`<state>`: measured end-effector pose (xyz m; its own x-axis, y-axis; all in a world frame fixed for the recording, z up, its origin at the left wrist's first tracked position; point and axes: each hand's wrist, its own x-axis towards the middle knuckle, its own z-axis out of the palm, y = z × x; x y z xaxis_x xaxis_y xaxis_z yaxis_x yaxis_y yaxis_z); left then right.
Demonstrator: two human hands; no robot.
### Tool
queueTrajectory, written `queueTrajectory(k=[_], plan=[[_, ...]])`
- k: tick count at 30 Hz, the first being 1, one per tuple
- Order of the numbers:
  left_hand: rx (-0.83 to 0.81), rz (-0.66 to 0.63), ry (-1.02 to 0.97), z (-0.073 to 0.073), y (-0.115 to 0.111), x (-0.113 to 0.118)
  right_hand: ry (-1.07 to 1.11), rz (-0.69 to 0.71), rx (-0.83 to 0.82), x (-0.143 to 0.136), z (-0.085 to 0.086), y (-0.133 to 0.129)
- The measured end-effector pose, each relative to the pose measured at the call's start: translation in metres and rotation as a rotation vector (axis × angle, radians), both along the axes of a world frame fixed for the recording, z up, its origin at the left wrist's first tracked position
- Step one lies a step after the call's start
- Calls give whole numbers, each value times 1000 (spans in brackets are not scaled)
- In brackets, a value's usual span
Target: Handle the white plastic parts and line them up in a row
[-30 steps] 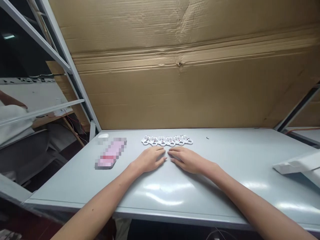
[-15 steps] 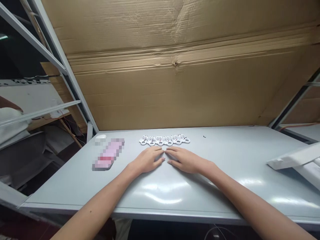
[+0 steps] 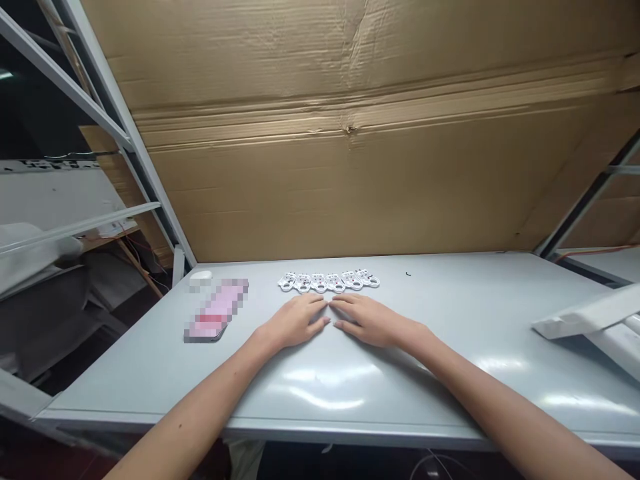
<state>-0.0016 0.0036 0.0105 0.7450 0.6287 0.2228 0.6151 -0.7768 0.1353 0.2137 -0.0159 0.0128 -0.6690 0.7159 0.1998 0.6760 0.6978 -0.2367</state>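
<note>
My left hand [image 3: 298, 321] rests palm down on the grey tabletop [image 3: 320, 390], fingers stretched toward the middle and holding nothing. Opposite it, my right hand [image 3: 369, 321] lies the same way, its fingertips close to those of the left. Thumbs are apart from the fingers on both hands. Just beyond the fingertips is a row of several small white flat pieces [image 3: 319, 283], each with a ring-shaped hole and small dark marks. Neither hand visibly grips them.
A blurred pink flat object [image 3: 218, 312] lies at the left, with a small white item [image 3: 201, 277] behind it. White long pieces [image 3: 585, 319] sit at the right edge. A cardboard sheet [image 3: 340, 193] stands along the back. A tiny dark bit [image 3: 409, 274] lies right of the row.
Both hands and the row of white pieces stay in place. Only the camera view has shifted very slightly; at the far left, a pale cloth-like shape has changed outline.
</note>
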Motion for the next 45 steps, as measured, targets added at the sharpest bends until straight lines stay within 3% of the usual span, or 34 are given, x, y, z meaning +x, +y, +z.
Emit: queueTrajectory(k=[45], plan=[[7,-10,3,1,1,-1,2,-11,-45,-1,3,-1]])
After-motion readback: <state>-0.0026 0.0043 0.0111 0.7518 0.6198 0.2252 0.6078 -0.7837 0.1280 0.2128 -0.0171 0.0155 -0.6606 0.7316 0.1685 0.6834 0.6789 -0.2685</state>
